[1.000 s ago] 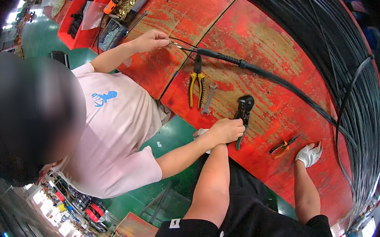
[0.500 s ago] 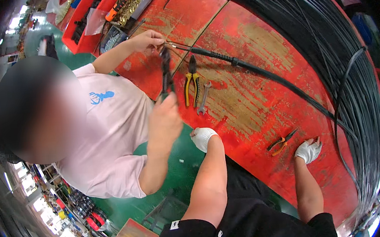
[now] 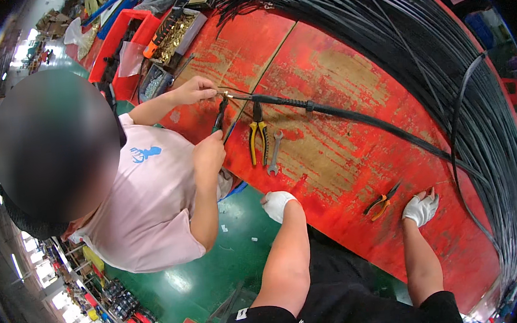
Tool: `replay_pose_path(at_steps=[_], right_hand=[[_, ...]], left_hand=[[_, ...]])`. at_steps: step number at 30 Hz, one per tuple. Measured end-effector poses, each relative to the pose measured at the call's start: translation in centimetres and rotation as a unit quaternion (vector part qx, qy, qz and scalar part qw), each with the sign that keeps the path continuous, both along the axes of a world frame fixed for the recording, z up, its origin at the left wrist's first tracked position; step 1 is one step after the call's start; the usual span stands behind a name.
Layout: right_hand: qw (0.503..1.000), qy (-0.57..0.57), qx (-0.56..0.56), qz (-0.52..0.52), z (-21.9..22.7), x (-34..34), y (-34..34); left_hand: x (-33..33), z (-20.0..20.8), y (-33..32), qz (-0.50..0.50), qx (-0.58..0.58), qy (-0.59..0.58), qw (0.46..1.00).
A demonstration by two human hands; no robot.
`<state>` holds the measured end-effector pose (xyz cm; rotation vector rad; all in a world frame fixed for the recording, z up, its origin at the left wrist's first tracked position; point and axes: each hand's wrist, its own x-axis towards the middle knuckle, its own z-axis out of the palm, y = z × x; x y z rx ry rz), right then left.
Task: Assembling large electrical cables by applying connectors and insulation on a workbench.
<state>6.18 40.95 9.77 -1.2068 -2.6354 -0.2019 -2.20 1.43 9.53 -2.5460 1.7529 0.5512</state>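
My left hand (image 3: pixel 279 206), in a white glove with bare fingertips, rests at the table's front edge; its fingers are curled in and nothing shows in them. On the red table, my right hand (image 3: pixel 421 209), gloved alike, lies with bent fingers apart and holds nothing. Just left of it are orange-and-black pliers (image 3: pixel 384 201). Farther left lie yellow-and-black pliers (image 3: pixel 259 138) and an open-ended wrench (image 3: pixel 275 154). At the left, a co-worker's one hand (image 3: pixel 196 90) holds the end of a black cable (image 3: pixel 353 115); the other hand (image 3: pixel 210 153) holds dark pliers (image 3: pixel 221 113) at that end.
A thick bundle of long black cables (image 3: pixel 448 77) curves along the table's far and right sides. At the back left are a red bin (image 3: pixel 142 24), a tray of brass-coloured parts (image 3: pixel 181 38) and a small box of silvery parts (image 3: pixel 156 83). The table (image 3: pixel 345 172) has worn paint.
The co-worker's pliers hand has moved away from my left hand, toward the left, and is less blurred. The view has shifted slightly. Both my hands stay about where they were.
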Motion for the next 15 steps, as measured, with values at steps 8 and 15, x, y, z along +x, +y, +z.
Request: replay_pose_path(at_steps=[8, 15], right_hand=[[1.0, 0.002, 0.001, -0.003, -0.1, -0.2, 0.2], [1.0, -0.012, -0.013, -0.002, -0.1, -0.2, 0.2]], left_hand=[[-0.6, 0.7, 0.2, 0.024, 0.008, 0.019, 1.0], [-0.2, -0.1, -0.1, 0.019, -0.002, -0.008, 1.0]])
